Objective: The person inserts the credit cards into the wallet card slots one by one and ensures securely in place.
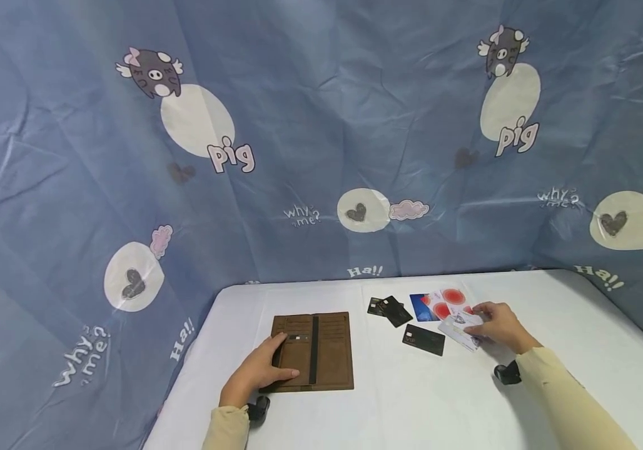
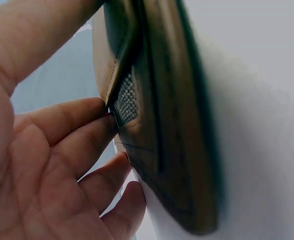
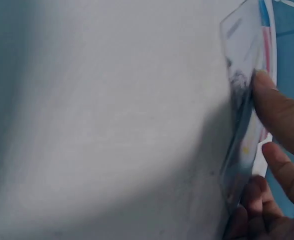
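Note:
A brown wallet (image 1: pixel 333 350) lies unfolded, with a dark band down its middle and a dark card (image 1: pixel 298 337) showing in a left-hand slot. My left hand (image 1: pixel 262 365) holds the wallet's left side, thumb across the lower part; in the left wrist view the fingertips (image 2: pixel 112 122) meet its edge. On the right, my right hand (image 1: pixel 498 326) pinches a pale card (image 1: pixel 470 319) above another whitish card (image 1: pixel 456 331). In the right wrist view, the gripped card (image 3: pixel 241 155) is tilted up between thumb and fingers.
Left of the right hand lie a black VIP card (image 1: pixel 424 339) and some overlapping black cards (image 1: pixel 394 310). Behind are a blue card (image 1: pixel 420 306) and cards with red circles (image 1: pixel 445 300). A blue patterned curtain (image 1: pixel 310 156) hangs behind the white table (image 1: pixel 383 412).

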